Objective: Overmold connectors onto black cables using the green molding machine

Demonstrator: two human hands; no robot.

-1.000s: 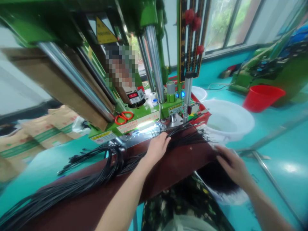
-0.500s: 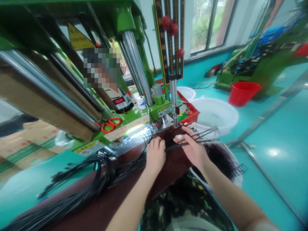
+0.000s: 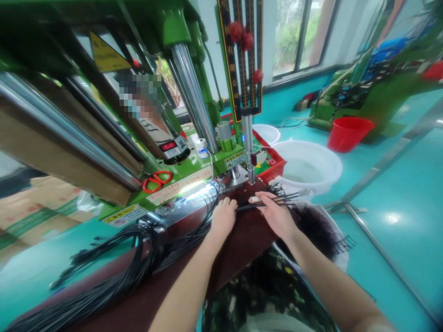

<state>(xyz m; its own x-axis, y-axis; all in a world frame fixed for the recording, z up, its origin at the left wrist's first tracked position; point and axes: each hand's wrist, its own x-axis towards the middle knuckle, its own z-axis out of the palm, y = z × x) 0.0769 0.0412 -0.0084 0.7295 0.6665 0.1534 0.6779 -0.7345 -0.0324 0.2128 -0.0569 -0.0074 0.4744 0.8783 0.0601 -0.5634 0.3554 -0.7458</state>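
Observation:
My left hand [image 3: 224, 217] is closed around black cables at the edge of the brown table [image 3: 242, 235]. Just right of it, my right hand [image 3: 275, 216] pinches the same thin black cables [image 3: 246, 208], whose ends with small light tips stick out past it to the right. Something white is wrapped on one finger of my right hand. A long bundle of black cables [image 3: 114, 281] runs along the table to the left, with a loop hanging over its far edge. My fingers hide how many cables are held.
A green press [image 3: 180, 177] with steel columns stands behind the table, orange-handled scissors [image 3: 157, 181] on its ledge. A red control box [image 3: 273, 169] sits at its right. White tubs [image 3: 321, 161] and a lined bin with dark cables [image 3: 311, 230] stand right. Another person is behind the press.
The fingers of my right hand, spread before, have come together on the cables. My left hand stays nearly in place. The view has shifted slightly.

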